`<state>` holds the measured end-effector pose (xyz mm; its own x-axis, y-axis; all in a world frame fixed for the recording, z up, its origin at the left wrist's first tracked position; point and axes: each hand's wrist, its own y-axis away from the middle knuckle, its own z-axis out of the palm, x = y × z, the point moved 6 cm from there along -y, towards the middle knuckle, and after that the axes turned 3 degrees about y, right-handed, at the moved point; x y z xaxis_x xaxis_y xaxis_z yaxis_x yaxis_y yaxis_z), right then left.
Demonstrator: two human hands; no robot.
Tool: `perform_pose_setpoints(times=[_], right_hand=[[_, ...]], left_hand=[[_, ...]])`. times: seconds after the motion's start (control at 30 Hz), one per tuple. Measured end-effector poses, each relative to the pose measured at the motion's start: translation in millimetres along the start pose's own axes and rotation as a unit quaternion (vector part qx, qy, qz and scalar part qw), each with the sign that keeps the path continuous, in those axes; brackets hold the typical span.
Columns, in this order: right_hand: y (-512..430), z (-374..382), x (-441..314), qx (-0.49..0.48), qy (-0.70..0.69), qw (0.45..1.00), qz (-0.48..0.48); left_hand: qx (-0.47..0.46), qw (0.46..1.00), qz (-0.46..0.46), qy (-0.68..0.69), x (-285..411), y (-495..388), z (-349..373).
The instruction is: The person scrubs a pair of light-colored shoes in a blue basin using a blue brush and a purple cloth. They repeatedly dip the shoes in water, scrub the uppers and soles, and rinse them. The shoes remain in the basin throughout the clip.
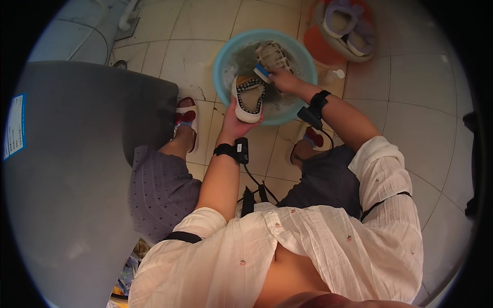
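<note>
My left hand (239,122) grips the heel end of a white slip-on shoe (249,115) with a checked lining, its opening facing up, at the near left of a light-blue plastic basin (221,82). In my right hand (284,80) is a scrub brush (262,72) with a blue back and pale bristles, just right of the shoe's toe and apart from it. Cloudy, sudsy water (246,57) stands in the basin. A second, pale shoe (274,56) lies in the water beyond the brush, partly hidden by my right hand.
An orange-red tub (316,44) at the upper right holds a pair of lilac slippers (339,19). A small white-capped bottle (334,74) stands beside the basin. A large grey appliance or cabinet (84,134) fills the left. My slippered feet are on the tiles, either side of the basin's near edge.
</note>
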<state>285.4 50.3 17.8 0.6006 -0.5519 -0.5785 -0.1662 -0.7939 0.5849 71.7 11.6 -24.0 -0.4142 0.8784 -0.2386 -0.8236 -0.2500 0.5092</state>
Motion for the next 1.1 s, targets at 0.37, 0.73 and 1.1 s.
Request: perform_pose_setpoints(times=[0.37,0.73,1.1], right_hand=[[-57,41,29,0.102,0.109,0.984,-0.096],[-79,57,42,0.153,0.315,0.930,-0.109],[85,69,-41,0.113,0.142,0.981,-0.066]], left_hand=[[0.008,0.995,0.011,0.096,-6,-4,-14],[-0.005,0.997,0.019,0.071,1,-6,-24],[0.047,0.993,0.104,0.038,-2,-15,-37]])
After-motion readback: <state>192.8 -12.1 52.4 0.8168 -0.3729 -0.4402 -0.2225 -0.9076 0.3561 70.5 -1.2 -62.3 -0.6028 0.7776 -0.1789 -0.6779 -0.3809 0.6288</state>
